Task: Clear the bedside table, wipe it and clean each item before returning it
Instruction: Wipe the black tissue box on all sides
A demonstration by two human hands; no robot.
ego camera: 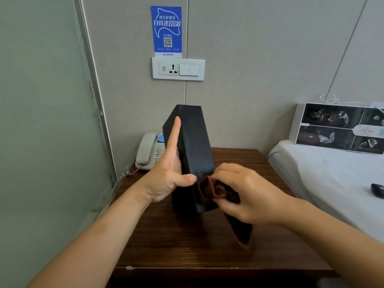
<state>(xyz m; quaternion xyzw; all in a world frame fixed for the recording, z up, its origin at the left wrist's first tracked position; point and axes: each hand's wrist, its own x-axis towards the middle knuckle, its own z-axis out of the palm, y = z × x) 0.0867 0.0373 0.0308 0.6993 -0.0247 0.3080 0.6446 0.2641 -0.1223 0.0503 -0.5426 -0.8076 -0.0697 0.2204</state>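
i see the tall black rectangular box [192, 156] standing on end near the middle of the dark wooden bedside table [207, 250], tilted a little toward the wall. my left hand [168, 175] steadies the box from its left side: the forefinger lies straight up along the left face, the thumb presses the near edge, and the other fingers are hidden behind the box, so i cannot tell how they lie. my right hand [247, 196] has its fingers bunched around the dark brown cleaning cloth [220, 194], gripping it and pressing it against the lower right face of the box, with a tail of the cloth hanging down toward the tabletop.

i judge this is the item-cleaning step, with the box being wiped. the grey corded telephone [150, 151] sits behind the box to its left, against the wall. next i would likely draw the cloth up the right face while the left hand holds the box firm, then turn it for the remaining faces.
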